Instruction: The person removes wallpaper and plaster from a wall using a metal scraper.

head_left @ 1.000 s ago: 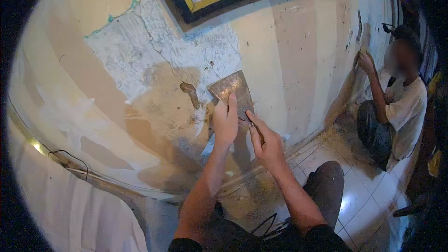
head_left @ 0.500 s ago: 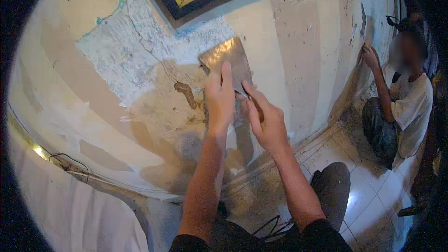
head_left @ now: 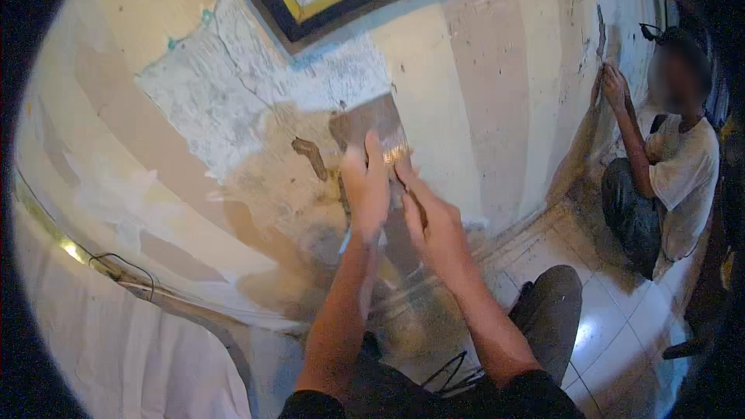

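Note:
A flat, roughly rectangular metal plate point(head_left: 371, 116) with a dull sheen is held in front of the wall. My left hand point(head_left: 366, 186) is closed on its left side, thumb lying across the face and the other fingers hidden behind. At the lower right edge, the fingers of my right hand point(head_left: 431, 216) are closed on the plate, or on something thin against it that I cannot make out. Left of the plate, the wall has a stripped whitish patch point(head_left: 206, 93), a bare tan area and a dark gouge point(head_left: 310, 157) with a crack above it.
Above hangs a black and gold frame point(head_left: 299, 23) set in the wall. At right a person point(head_left: 683, 155) crouches with a raised hand at another wall crack. A pale cloth point(head_left: 140, 357) covers something at lower left, near a black cable point(head_left: 128, 262). White floor tiles point(head_left: 621, 295) lie below.
Both hands have shifted slightly downward with the plate. The bright glint has moved from its top edge to its lower right part. The person at right has barely moved.

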Demonstrator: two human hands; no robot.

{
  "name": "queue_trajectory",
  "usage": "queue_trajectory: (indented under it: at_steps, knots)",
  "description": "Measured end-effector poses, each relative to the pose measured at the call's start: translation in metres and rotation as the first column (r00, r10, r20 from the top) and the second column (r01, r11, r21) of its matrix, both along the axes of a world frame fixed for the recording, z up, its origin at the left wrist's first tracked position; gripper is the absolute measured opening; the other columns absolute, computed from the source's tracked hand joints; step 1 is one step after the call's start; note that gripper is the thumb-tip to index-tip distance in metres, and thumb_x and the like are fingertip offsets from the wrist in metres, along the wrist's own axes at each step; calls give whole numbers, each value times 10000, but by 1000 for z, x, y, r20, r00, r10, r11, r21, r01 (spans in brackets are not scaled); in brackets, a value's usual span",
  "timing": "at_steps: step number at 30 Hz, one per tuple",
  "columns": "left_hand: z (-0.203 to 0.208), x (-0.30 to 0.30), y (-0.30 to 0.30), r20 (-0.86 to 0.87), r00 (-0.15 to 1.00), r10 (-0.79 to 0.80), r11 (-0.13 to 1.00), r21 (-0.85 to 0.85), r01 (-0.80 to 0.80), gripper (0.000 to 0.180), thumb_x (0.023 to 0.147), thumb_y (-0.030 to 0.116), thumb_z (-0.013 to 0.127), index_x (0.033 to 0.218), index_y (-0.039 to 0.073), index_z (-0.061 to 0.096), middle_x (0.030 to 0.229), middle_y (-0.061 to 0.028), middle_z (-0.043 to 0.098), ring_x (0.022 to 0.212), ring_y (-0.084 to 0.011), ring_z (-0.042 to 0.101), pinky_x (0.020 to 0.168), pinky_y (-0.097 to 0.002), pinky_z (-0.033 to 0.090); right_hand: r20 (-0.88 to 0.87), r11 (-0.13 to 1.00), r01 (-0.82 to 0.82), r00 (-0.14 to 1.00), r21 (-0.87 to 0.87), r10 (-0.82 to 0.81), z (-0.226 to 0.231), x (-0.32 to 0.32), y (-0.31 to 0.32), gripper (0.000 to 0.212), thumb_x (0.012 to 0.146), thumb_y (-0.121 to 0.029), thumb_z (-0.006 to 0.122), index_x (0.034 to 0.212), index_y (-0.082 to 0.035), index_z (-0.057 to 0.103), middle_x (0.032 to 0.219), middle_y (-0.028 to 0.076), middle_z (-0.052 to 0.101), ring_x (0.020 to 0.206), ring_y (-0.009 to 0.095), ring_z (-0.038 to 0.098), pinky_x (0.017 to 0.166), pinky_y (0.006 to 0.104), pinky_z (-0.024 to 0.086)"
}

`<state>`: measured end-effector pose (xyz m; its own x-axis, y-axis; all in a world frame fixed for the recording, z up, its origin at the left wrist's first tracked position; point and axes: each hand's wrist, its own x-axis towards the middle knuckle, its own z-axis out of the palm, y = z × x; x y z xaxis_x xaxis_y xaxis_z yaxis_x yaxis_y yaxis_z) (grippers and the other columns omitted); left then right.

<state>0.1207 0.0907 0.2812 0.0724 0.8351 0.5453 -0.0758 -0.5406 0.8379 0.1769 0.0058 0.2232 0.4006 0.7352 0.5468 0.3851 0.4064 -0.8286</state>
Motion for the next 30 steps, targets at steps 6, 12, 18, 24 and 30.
queue_trajectory:
  at_steps: [6, 12, 18, 24, 30]
  knots:
    - [3, -5, 11, -223, 964, 145, 981, 157, -112, 347, 1001, 275, 487, 843, -30, 534, 714, -62, 559, 687, -114, 496, 618, -320, 429, -33, 991, 63, 998, 117, -60, 7, 0, 3, 398, 929, -103, 526, 1326, -88, 521, 991, 280, 627, 882, 428, 626, 751, 455, 496]
    - [1, -2, 17, -146, 986, 84, 991, 112, -68, 386, 997, 314, 485, 909, -51, 578, 795, -95, 592, 726, -153, 522, 655, -349, 442, 29, 994, 73, 997, 85, -75, 10, 3, 0, 386, 938, -34, 505, 1322, -65, 531, 1092, 222, 646, 840, 218, 665, 792, 284, 489]
    - [-8, -4, 23, -88, 994, -68, 995, 71, 74, 381, 999, 310, 475, 961, -49, 598, 884, -131, 665, 795, -189, 630, 707, -337, 506, 166, 938, 122, 969, 324, -184, 9, 3, 0, 388, 930, -98, 529, 1318, -87, 527, 983, 266, 637, 859, 430, 634, 742, 432, 507]
    - [-10, 2, 20, -122, 992, 36, 990, 139, -18, 365, 999, 299, 485, 872, -35, 558, 727, -64, 588, 673, -136, 541, 620, -318, 444, -9, 999, 17, 1000, -51, -18, 10, 10, -5, 389, 935, -40, 523, 1323, -65, 533, 1178, 249, 618, 1050, 248, 655, 840, 303, 485]
    - [-7, 5, 23, -48, 996, -70, 996, 45, 72, 391, 998, 307, 487, 811, -32, 538, 650, -47, 544, 608, -117, 505, 550, -317, 430, 126, 994, 85, 988, 69, -93, 13, 22, 2, 390, 935, -44, 528, 1322, -87, 538, 1119, 209, 654, 929, 222, 684, 806, 303, 499]
